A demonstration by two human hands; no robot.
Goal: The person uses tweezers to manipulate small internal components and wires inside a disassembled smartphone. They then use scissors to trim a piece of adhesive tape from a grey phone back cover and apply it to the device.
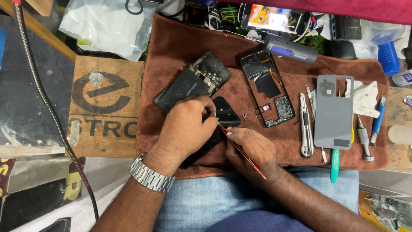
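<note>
My left hand pins the black phone panel on the brown cloth; my right hand pinches red tweezers at its edge. A slip could gouge it or flick the tiny screws just right of the panel.

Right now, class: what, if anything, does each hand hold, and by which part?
The right hand pinches a thin red tool near its tip; the left hand steadies a black phone part at its edge.

bench: brown cloth | on it: phone frame, grey back cover
</note>
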